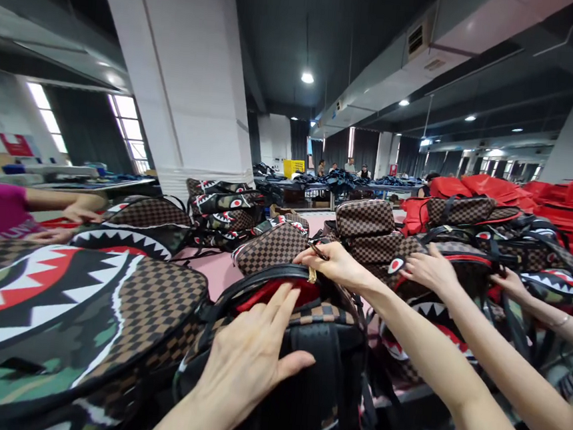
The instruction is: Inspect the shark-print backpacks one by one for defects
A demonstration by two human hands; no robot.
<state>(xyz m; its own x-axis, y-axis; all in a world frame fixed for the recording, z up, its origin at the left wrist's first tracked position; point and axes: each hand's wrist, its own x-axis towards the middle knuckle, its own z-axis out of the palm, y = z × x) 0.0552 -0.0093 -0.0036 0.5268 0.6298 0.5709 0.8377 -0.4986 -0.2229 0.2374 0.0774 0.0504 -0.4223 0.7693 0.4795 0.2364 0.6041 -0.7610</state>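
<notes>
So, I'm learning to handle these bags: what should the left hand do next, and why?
Perhaps press the red fabric lining back with the left hand: its fingers reach into the open black backpack with brown checks, while the right hand is at the black rim.

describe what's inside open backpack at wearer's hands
Red lining shows inside the checkered backpack, partly covered by the left hand. Anything deeper is hidden behind that hand and the backpack's near side.
</notes>
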